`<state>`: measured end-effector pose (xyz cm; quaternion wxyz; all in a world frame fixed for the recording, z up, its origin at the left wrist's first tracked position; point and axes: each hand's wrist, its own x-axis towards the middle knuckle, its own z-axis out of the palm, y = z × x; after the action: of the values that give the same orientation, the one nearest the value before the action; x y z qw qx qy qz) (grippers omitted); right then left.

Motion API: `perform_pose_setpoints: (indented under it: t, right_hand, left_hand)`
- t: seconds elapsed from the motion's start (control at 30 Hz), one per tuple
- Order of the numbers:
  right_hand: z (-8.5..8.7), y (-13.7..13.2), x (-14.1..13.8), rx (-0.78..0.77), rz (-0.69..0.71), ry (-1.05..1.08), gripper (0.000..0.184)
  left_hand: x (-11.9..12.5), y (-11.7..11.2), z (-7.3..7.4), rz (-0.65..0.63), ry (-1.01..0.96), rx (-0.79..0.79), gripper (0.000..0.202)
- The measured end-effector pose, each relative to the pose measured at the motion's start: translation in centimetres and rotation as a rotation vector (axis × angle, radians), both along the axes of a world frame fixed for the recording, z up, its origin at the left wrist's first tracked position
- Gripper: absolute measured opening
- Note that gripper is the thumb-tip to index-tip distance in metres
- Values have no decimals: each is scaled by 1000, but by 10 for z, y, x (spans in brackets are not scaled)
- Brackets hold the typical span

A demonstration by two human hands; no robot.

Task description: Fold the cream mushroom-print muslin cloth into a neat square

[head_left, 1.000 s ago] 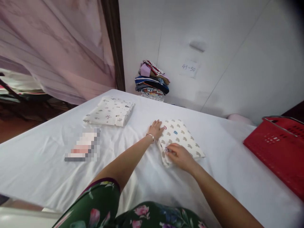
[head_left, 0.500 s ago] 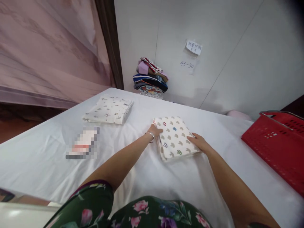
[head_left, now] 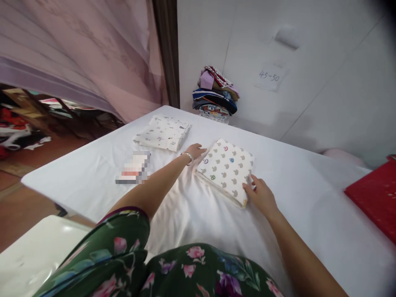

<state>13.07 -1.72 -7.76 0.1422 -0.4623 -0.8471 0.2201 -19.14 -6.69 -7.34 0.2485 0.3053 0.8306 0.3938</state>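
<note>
A folded white cloth (head_left: 227,169) with grey mushroom shapes and a few coloured ones lies flat on the white-covered table (head_left: 309,206). My left hand (head_left: 194,152), with a bracelet at the wrist, is beside its left edge, fingers stretched out. At the right edge is my right hand (head_left: 262,194), its thumb and forefinger apart and the thumb at the cloth's side; the other fingers are partly hidden. A second folded white cloth (head_left: 163,133) with small scattered prints rests farther back to the left.
A pixelated flat object (head_left: 133,168) lies left of my forearm. Folded clothes (head_left: 215,95) are stacked by the wall, where a paper reads "45-50" (head_left: 269,76). A red basket (head_left: 375,189) stands at the right. A pink curtain (head_left: 117,53) hangs at the left.
The mushroom-print cloth has turned clockwise on the table. My left hand has come off its top and now lies beside it. The view has swung left, showing more floor.
</note>
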Motion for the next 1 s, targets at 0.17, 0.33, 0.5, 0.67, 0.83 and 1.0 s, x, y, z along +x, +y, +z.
perform_pose_setpoints:
  t: [0.17, 0.33, 0.5, 0.67, 0.83, 1.0]
  right_hand:
    - [20, -29, -19, 200, 285, 145, 32]
    - [24, -51, -53, 214, 545, 105, 25]
    - [17, -53, -80, 291, 538, -58, 21]
    - [14, -51, -88, 192, 477, -67, 26]
    - [9, -51, -87, 149, 443, 25, 28]
    - [6, -58, -87, 139, 424, 37, 29]
  left_hand:
    - [13, -60, -9, 30, 37, 241, 27]
    - [38, -99, -20, 47, -38, 250, 15]
    - [61, -108, -26, -2, 52, 209, 19]
    - [66, -105, -30, -60, 200, 198, 31]
    - [69, -102, -34, -25, 288, 173, 19]
    - [75, -102, -27, -83, 416, 173, 30]
